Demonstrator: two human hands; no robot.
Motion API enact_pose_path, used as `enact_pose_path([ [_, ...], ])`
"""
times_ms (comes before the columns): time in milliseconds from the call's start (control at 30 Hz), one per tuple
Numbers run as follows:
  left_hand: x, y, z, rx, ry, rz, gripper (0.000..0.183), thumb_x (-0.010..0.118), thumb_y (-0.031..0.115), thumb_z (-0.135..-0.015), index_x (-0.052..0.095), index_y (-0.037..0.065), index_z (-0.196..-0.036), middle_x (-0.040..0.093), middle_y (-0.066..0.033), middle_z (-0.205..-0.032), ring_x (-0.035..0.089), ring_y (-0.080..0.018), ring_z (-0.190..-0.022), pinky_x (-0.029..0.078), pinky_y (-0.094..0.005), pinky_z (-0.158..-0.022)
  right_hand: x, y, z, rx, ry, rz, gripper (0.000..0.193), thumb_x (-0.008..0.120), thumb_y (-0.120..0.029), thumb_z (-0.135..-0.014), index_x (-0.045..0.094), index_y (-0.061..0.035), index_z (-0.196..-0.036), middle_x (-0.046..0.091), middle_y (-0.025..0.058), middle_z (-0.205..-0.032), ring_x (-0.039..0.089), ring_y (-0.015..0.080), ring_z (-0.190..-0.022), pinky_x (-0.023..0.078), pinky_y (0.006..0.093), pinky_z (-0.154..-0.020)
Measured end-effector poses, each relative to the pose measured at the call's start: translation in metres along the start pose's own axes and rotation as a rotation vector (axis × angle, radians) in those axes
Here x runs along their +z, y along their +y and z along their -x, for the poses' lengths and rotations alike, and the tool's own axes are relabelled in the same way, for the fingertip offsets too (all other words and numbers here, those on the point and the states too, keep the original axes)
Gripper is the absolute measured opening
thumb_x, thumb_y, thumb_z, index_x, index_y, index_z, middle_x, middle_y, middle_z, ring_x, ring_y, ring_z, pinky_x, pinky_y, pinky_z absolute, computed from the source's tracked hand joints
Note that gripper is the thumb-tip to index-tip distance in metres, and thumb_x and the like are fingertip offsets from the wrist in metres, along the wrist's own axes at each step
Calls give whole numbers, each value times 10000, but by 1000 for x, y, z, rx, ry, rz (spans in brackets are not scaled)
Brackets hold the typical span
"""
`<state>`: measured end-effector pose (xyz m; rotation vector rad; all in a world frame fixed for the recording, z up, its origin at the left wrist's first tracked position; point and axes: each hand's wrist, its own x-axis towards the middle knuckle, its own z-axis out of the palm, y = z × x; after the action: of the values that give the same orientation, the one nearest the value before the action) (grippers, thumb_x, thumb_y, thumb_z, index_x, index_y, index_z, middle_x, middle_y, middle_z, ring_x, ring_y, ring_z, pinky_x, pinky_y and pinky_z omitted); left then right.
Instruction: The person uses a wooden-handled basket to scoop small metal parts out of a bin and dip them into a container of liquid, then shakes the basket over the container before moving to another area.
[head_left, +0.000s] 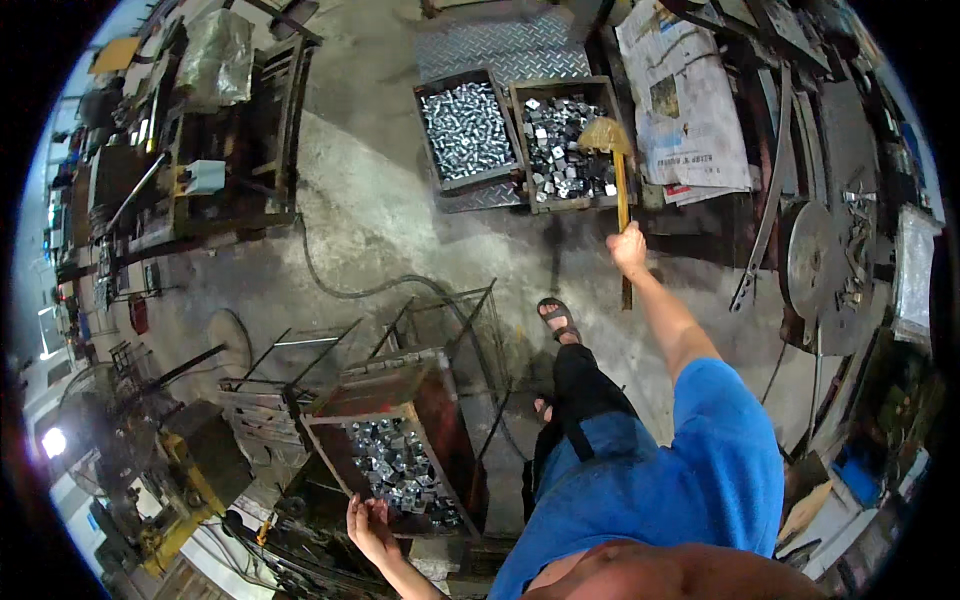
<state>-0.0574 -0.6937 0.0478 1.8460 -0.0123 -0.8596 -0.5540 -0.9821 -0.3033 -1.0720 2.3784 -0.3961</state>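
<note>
My right hand [627,248] is closed round the yellow handle of a long tool [622,185] with a broad, fan-shaped yellowish head. That head hangs over the near right side of a wooden box [517,130] filled with small metal blocks, some shiny and some dark. At lower left, my left hand [372,527] has its fingers curled at the edge of a reddish wooden crate [445,425]. Small metal blocks [400,465] like those in the far box lie in this crate. What the left fingertips press against is partly hidden.
Left of the far box, another box [468,182] holds shiny cylindrical metal pieces; both stand on a tread plate [500,45]. Newspaper [690,110] covers a bench at right. A dark hose [375,292] and metal frames [320,350] lie across the floor near my feet.
</note>
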Motion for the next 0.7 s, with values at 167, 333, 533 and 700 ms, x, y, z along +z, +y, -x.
enact_pose_path([
  [167,-23,-8,5,31,-77,-11,283,531,70,-829,484,-35,-1088,600,-110,-823,604,-184,-699,517,-325,-696,-3,-21,-9,-102,76,-161,313,583,-213,-597,499,49,-746,574,291,-822,551,444,-828,451,444,-737],
  [333,-80,-26,34,69,-34,76,266,551,80,-827,503,-29,-1065,603,-104,-820,604,-180,-698,519,-320,-693,-51,-59,60,251,-832,-1502,67,476,-118,-763,453,-60,-786,275,-41,-544,278,54,-416,227,220,-369],
  [533,-178,-48,82,195,-37,269,276,531,181,-864,520,-12,-1061,598,-77,-787,601,-177,-724,508,-332,-714,-149,-122,218,326,-1516,-1781,175,400,-141,-789,450,-18,-904,294,-37,-576,284,35,-418,256,192,-367],
  [700,-290,-100,124,288,16,479,282,539,180,-866,516,-44,-1035,563,-62,-747,583,-167,-659,470,-272,-616,-163,-159,316,-385,-797,-713,131,532,-121,-698,521,-43,-803,438,-10,-596,411,114,-458,339,251,-404],
])
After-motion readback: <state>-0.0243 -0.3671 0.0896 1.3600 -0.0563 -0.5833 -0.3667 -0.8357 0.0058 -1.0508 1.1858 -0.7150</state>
